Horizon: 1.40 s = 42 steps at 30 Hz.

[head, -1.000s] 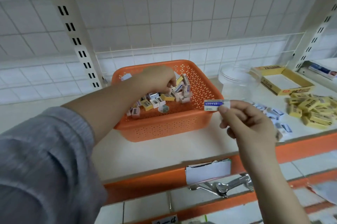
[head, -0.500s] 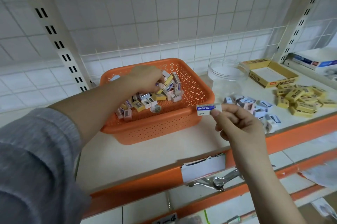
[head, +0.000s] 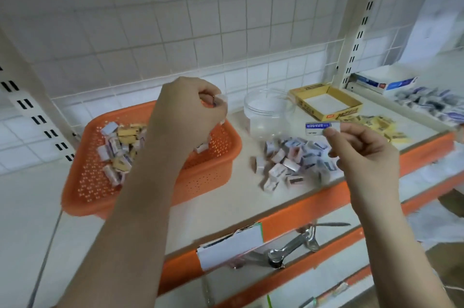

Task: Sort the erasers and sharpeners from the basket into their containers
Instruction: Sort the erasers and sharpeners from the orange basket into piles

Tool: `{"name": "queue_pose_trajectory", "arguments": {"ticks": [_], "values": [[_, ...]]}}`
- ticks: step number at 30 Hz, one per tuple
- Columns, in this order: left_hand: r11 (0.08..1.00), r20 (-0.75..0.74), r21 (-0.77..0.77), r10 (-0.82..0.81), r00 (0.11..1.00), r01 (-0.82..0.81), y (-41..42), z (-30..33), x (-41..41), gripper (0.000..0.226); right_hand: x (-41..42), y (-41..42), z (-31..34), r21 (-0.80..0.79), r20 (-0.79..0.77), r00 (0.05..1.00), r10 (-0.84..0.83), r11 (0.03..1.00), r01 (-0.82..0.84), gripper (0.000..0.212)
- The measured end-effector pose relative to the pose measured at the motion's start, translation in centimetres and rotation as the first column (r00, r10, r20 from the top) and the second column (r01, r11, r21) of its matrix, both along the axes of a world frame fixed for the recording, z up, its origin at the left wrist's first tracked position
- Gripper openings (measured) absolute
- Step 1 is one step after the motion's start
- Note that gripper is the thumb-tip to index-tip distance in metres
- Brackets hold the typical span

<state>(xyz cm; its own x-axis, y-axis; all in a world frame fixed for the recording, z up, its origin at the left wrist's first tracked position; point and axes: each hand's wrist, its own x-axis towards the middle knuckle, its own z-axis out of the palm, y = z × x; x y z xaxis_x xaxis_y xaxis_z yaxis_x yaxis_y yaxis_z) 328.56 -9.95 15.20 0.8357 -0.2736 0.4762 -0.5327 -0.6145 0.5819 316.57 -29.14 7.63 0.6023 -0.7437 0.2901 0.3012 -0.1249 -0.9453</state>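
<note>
since it looks light and stiff, the eraser sits pinched endwise in the right hand above the shelf's front edge.

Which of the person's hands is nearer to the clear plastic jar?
Left. The left hand, raised over the orange basket, is just beside the clear plastic jar. The right hand, pinching an eraser, sits farther off, toward the shelf's front edge.

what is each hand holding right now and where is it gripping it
The right hand pinches an eraser by its right end. The left hand, raised over the basket, grips small pieces in its curled fingers; what they are is too blurred to tell.
</note>
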Motion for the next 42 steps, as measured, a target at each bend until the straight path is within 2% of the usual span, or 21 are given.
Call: {"name": "queue_pose_trajectory", "arguments": {"ticks": [5,9,13,19,23,27,31,36,39,42], "values": [[0.997,-0.037,-0.074,-0.03,0.999,0.027,-8.9,-2.1,-2.8,0.008,-2.6,-9.2,-1.1,-0.005,-0.017,0.999,-0.034,0.999,0.034,0.005],[0.992,-0.078,-0.122,-0.055,0.995,0.045,-17.1,-3.6,-6.2,0.012,-5.2,-17.6,-1.2,-0.053,-0.113,0.993,-0.041,0.998,0.036,0.005],[0.989,-0.133,-0.111,-0.107,0.985,0.093,-23.5,-5.0,-9.2,0.017,-6.5,-26.1,0.3,-0.117,-0.182,0.976,-0.116,0.989,0.095,0.007],[0.991,-0.228,-0.041,-0.133,0.965,0.127,-29.3,-6.1,-11.2,0.014,-3.4,-36.8,3.4,-0.167,-0.293,0.943,-0.161,0.979,0.115,0.002],[0.988,-0.241,-0.004,-0.154,0.958,0.157,-31.4,-6.2,-10.8,0.012,0.2,-41.7,2.7,-0.221,-0.464,0.875,-0.14,0.974,0.039,0.02],[0.981,-0.232,-0.013,-0.19,0.954,0.193,-32.8,-6.2,-9.2,0.017,3.4,-44.6,0.8,-0.223,-0.605,0.786,-0.128,0.975,-0.012,0.031],[0.978,-0.228,-0.011,-0.204,0.952,0.207,-34.1,-6.0,-7.8,0.022,4.7,-45.4,-0.1,-0.278,-0.682,0.714,-0.158,0.959,-0.052,0.021],[0.967,-0.245,-0.073,-0.254,0.936,0.243,-37.3,-5.5,-5.4,0.009,4.2,-45.4,0.1,-0.415,-0.618,0.746,-0.248,0.909,-0.042,0.019],[0.96,-0.201,-0.104,-0.275,0.94,0.259,-40.5,-5.0,-3.0,0.016,1.9,-44.0,0.6,-0.548,-0.576,0.742,-0.342,0.835,-0.04,0.017],[0.945,-0.128,-0.108,-0.32,0.939,0.308,-44.3,-4.8,-0.7,0.019,-1.6,-41.2,0.7,-0.613,-0.555,0.729,-0.401,0.789,-0.032,0.013]]}}
